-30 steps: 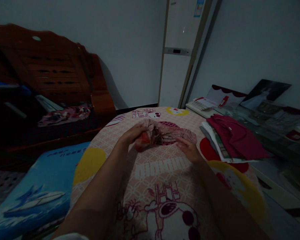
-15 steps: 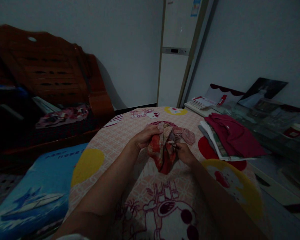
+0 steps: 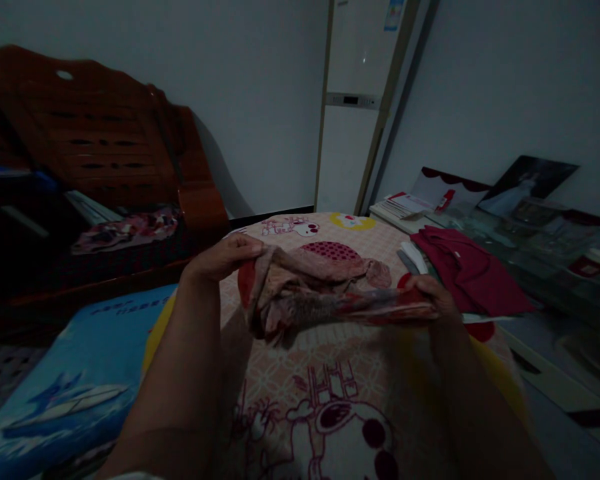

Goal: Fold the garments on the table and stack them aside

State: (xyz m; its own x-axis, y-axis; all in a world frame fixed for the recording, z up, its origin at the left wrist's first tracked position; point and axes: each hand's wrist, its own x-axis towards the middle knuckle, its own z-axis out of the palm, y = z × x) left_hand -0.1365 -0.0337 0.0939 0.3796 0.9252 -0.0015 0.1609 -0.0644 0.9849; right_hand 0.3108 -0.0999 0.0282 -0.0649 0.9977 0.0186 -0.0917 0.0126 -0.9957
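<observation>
A crumpled, thin cloth in beige, pink and red is stretched sideways above the round table. My left hand pinches its left end, where a red patch hangs by the fingers. At the other end my right hand is closed around a gathered, reddish part. A wrinkled pinkish piece lies just behind the cloth; I cannot tell if it belongs to it. Under both hands spreads a pink tablecloth with cartoon figures and coloured circles.
Folded clothes with a dark red garment on top lie at the table's right edge. Beyond stands a glass-topped cabinet with papers and a photo. A wooden bench and a blue printed package are on the left.
Both hands have moved apart, the left one leftward and the right one rightward. The cloth, bunched between them before, is now pulled out wide. The pinkish piece stayed in place.
</observation>
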